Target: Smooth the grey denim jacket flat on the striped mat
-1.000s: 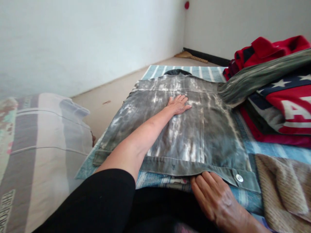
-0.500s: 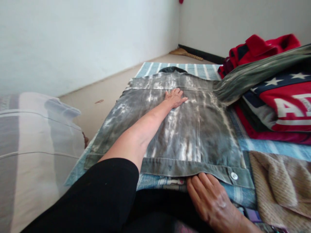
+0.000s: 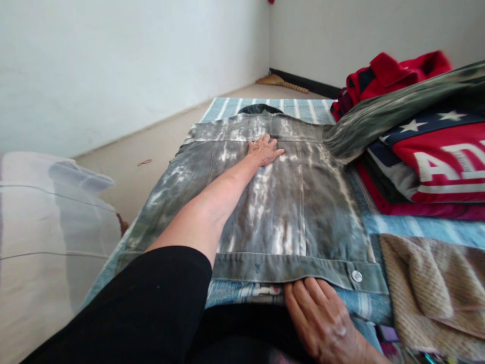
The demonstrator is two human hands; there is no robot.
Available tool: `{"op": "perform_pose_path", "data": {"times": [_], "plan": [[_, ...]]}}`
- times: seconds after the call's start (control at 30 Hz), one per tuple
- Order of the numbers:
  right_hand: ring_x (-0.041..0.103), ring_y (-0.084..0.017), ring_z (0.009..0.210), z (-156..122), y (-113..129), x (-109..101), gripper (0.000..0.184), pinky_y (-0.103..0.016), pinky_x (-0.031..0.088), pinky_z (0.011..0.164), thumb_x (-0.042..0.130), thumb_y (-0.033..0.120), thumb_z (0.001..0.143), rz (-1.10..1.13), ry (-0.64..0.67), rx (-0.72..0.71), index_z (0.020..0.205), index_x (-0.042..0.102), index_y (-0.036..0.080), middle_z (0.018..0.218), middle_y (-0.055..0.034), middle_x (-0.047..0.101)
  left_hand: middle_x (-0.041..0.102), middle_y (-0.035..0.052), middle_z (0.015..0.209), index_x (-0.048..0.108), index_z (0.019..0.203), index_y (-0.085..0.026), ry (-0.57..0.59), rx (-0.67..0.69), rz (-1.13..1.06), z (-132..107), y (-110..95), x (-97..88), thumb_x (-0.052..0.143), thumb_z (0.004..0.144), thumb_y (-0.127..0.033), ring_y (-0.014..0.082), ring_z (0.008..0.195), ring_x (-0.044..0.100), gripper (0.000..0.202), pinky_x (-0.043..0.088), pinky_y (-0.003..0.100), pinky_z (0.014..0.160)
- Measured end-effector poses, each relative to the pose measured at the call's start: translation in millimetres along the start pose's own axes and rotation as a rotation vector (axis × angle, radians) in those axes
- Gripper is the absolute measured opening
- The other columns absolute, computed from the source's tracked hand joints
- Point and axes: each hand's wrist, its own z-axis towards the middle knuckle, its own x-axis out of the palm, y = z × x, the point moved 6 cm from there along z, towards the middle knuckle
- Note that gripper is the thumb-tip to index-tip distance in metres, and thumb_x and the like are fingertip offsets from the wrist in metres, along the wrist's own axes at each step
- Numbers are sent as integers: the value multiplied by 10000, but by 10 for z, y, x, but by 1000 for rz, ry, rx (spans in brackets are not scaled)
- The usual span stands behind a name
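A grey-green denim jacket (image 3: pixel 333 212) with pale bleached streaks lies spread with its back up on a blue striped mat. Its dark collar points away from me, and one sleeve (image 3: pixel 382 116) stretches right across a clothes pile. My left hand (image 3: pixel 263 150) rests flat on the upper back, fingers spread. Down at the waistband (image 3: pixel 265 266), my right hand (image 3: pixel 320 318) grips the hem from below, its fingertips hidden under the cloth. A metal button (image 3: pixel 356 276) shows right of that hand.
Folded clothes, among them a red garment with white letters (image 3: pixel 447 169) and a red collared one (image 3: pixel 397 73), are stacked at right. A brown ribbed cloth (image 3: pixel 428 283) lies nearer. White translucent bundle (image 3: pixel 56 242) at left; broom (image 3: pixel 282 82) by the far wall.
The whole view has shifted slightly, so everything appears a little further left. Both hands keep their places on the jacket, which lies as before.
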Motion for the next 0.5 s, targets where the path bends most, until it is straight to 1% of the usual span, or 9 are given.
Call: {"op": "perform_pose_path", "data": {"times": [0.07, 0.13, 0.2, 0.27, 0.33, 0.37, 0.43, 0.5], "plan": [[537, -194, 736, -12, 4, 9, 386, -340, 379, 712, 277, 70, 932, 2, 5, 8, 882, 658, 113, 746, -82, 606, 373, 120, 1497, 498, 1333, -262, 0, -2, 4, -11, -15, -20, 318, 953, -603, 325, 1396, 308, 541, 252, 595, 1090], [540, -199, 747, -26, 10, 22, 371, -342, 388, 714, 293, 72, 932, -2, 14, 14, 895, 661, 105, 753, -84, 610, 380, 134, 1492, 510, 1322, -242, -3, -30, 15, -67, -81, -44, 332, 963, -566, 324, 1402, 297, 515, 241, 595, 1097], [538, -201, 751, -42, 16, 32, 357, -343, 399, 709, 307, 69, 928, -7, 16, 12, 914, 663, 95, 755, -85, 611, 379, 144, 1493, 527, 1305, -219, -19, -28, 15, -168, -234, -55, 325, 980, -515, 310, 1410, 286, 484, 227, 584, 1111], [534, -200, 757, -59, 19, 37, 351, -345, 412, 708, 313, 65, 924, -14, 11, 9, 940, 663, 90, 772, -90, 617, 372, 127, 1509, 517, 1319, -225, -3, 70, -25, -289, -476, -15, 298, 988, -511, 284, 1420, 276, 489, 219, 565, 1127], [532, -201, 768, -76, 15, 49, 350, -347, 422, 714, 314, 67, 925, -20, 17, 12, 977, 660, 85, 798, -96, 623, 310, 102, 1558, 442, 1399, -247, 77, 190, -71, -386, -705, 80, 295, 975, -562, 269, 1452, 212, 549, 176, 570, 1147], [531, -201, 770, -85, 10, 56, 348, -348, 425, 718, 316, 71, 927, -22, 21, 17, 993, 658, 83, 806, -97, 624, 265, 94, 1584, 391, 1442, -251, 116, 221, -86, -408, -776, 125, 295, 965, -587, 265, 1468, 169, 591, 143, 577, 1155], [530, -200, 770, -102, 7, 73, 334, -347, 427, 729, 332, 80, 929, -21, 31, 20, 1011, 656, 78, 810, -96, 622, 181, 78, 1616, 303, 1497, -249, 161, 239, -99, -384, -834, 181, 288, 954, -614, 258, 1487, 94, 654, 83, 589, 1164], [535, -204, 783, -123, 11, 90, 322, -350, 429, 743, 347, 87, 929, -15, 33, 20, 1025, 653, 72, 826, -101, 624, 143, 61, 1626, 272, 1514, -249, 164, 230, -100, -299, -824, 184, 272, 955, -613, 256, 1491, 73, 667, 62, 594, 1165]]}}
